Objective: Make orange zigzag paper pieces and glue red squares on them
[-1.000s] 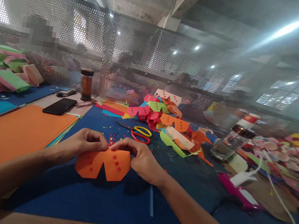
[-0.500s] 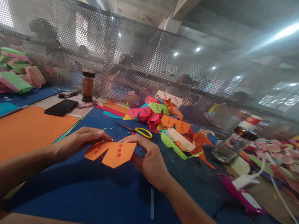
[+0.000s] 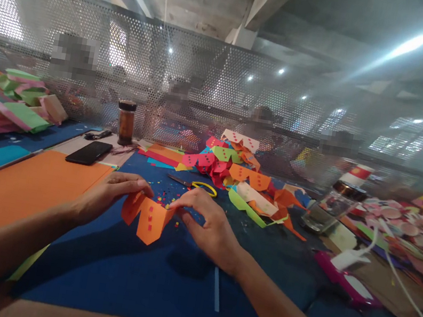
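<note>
An orange paper mask (image 3: 152, 224) with red square dots hangs between my two hands above the blue table (image 3: 125, 285). My left hand (image 3: 114, 193) is closed on its left part, and my right hand (image 3: 206, 228) pinches its upper right edge between thumb and fingers. A notch divides the paper's lower edge, and both ends bend away from the flat middle. Beyond the hands, small coloured bits (image 3: 166, 197) are scattered on the cloth. Yellow-handled scissors (image 3: 204, 187) lie just behind them.
Cut paper masks (image 3: 249, 175) are heaped behind the scissors. Orange sheets (image 3: 36, 188), a black phone (image 3: 88, 152) and a brown jar (image 3: 125, 125) stand left. At right are a glass bottle (image 3: 324, 210), a purple power strip (image 3: 348, 284) and paper rings (image 3: 400, 214). A perforated screen (image 3: 209, 77) rises behind.
The orange paper has tipped from nearly flat to hanging down, and its right end has folded back. My right hand has shifted its hold to the upper edge.
</note>
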Action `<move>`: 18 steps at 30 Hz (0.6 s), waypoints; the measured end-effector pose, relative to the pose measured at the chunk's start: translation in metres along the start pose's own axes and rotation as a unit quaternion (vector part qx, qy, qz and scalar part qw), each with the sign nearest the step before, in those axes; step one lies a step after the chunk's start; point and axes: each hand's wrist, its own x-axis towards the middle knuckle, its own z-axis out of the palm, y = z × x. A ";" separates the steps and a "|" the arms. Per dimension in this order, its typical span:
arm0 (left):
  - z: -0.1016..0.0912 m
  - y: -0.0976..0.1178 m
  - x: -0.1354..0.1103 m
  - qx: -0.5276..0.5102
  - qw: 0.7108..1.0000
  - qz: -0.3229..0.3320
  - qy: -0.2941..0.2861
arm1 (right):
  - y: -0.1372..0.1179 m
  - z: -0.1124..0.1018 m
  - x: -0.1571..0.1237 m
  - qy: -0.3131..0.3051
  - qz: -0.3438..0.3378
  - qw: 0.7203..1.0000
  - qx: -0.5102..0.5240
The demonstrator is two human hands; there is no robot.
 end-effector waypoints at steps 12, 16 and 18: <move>0.008 0.008 -0.010 0.116 0.992 0.050 -0.006 | 0.001 0.007 -0.003 -0.012 0.020 1.000 0.009; 0.013 0.010 -0.015 0.134 0.987 0.081 -0.022 | 0.001 0.009 -0.004 -0.017 0.043 0.999 0.022; 0.016 0.012 -0.017 0.145 0.984 0.098 -0.024 | 0.000 0.010 -0.004 -0.021 0.056 0.998 0.034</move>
